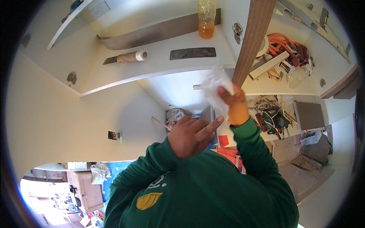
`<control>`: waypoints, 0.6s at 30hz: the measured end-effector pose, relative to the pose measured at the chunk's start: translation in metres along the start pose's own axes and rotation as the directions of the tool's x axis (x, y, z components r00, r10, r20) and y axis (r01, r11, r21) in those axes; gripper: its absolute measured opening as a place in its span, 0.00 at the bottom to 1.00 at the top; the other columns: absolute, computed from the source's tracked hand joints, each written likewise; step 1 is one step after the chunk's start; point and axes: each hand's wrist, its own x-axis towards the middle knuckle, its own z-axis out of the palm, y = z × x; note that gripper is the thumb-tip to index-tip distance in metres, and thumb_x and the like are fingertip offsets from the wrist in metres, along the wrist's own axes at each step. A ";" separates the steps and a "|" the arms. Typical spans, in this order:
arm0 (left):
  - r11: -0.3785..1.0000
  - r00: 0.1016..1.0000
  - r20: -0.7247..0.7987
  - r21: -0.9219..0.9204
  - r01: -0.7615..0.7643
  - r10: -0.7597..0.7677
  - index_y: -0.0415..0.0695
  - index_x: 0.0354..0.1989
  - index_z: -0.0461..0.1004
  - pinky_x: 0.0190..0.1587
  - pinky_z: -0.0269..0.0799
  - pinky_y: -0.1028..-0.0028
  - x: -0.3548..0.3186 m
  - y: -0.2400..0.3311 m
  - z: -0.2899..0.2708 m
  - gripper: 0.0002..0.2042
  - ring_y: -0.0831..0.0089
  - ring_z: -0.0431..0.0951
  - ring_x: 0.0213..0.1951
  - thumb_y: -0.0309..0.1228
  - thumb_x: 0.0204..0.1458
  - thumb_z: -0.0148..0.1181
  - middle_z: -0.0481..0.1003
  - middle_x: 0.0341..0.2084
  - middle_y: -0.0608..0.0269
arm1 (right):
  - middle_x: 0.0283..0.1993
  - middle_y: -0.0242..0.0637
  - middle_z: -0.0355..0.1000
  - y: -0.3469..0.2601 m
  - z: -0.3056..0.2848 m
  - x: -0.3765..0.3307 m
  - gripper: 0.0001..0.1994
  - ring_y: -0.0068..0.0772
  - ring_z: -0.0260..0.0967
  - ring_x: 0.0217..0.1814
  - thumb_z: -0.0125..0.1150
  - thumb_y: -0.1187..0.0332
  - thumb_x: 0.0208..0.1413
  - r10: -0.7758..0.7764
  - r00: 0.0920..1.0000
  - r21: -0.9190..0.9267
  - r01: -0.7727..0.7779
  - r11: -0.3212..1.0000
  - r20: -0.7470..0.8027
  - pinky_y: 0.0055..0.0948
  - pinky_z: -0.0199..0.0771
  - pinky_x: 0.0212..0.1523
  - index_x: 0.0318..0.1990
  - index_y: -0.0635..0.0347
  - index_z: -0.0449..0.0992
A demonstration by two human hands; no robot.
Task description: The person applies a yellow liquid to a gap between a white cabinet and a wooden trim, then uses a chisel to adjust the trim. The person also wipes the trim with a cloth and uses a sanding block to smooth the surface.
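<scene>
A crumpled, translucent white plastic bag (217, 85) is gripped in my right hand (237, 104), its thumb pressed over the plastic. The bag rises above the fist, with part of it hanging below, and is slightly blurred. My left hand (192, 136) is lower and to the left, back upward. Its index finger stretches toward the bag's lower end while the other fingers bend loosely; I see nothing held in it. On the shelf (152, 72) above lie a wooden-handled chisel (127, 57) and a flat dark bar (192, 53). A clear bottle (206, 19) with orange liquid stands behind.
A long brown strip (156, 32) leans along the shelf's back. A brown wooden upright (253, 41) divides the cabinet. To its right, orange hose (281, 40) and clutter fill another shelf, with a dark tool bag (275, 121) below. A wooden cabinet (86, 190) stands lower left.
</scene>
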 end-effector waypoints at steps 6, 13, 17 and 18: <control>0.997 0.995 -0.067 -0.028 0.073 -0.075 0.38 0.67 0.62 0.38 0.68 0.62 -0.006 -0.008 0.002 0.32 0.58 0.76 0.30 0.26 0.51 0.63 0.77 0.30 0.56 | 0.48 0.35 0.76 -0.020 -0.002 -0.008 0.18 0.27 0.74 0.48 0.59 0.62 0.65 -0.027 0.998 0.173 0.035 0.984 -0.048 0.29 0.76 0.49 0.56 0.64 0.72; 0.998 0.993 -0.104 -0.014 0.062 -0.064 0.45 0.49 0.76 0.41 0.69 0.63 -0.011 -0.020 0.024 0.19 0.59 0.78 0.34 0.30 0.46 0.64 0.76 0.32 0.58 | 0.47 0.37 0.76 -0.005 0.019 -0.030 0.19 0.26 0.73 0.47 0.63 0.62 0.62 -0.183 0.971 -0.173 0.209 0.962 0.154 0.29 0.75 0.48 0.56 0.62 0.71; 0.997 0.995 -0.069 0.021 0.069 -0.068 0.45 0.39 0.77 0.44 0.68 0.62 -0.015 -0.017 0.034 0.14 0.59 0.78 0.37 0.34 0.43 0.66 0.76 0.33 0.58 | 0.40 0.37 0.78 0.000 0.028 -0.031 0.18 0.25 0.74 0.40 0.67 0.63 0.59 -0.038 0.996 -0.211 0.054 0.976 0.076 0.29 0.76 0.42 0.51 0.64 0.74; 0.997 0.996 -0.053 0.019 0.073 -0.072 0.45 0.40 0.77 0.44 0.68 0.62 -0.016 -0.018 0.035 0.15 0.59 0.78 0.38 0.35 0.43 0.66 0.76 0.33 0.58 | 0.39 0.37 0.78 -0.001 0.029 -0.030 0.17 0.25 0.74 0.39 0.67 0.63 0.59 -0.046 0.996 -0.226 0.062 0.972 0.073 0.29 0.76 0.41 0.49 0.65 0.75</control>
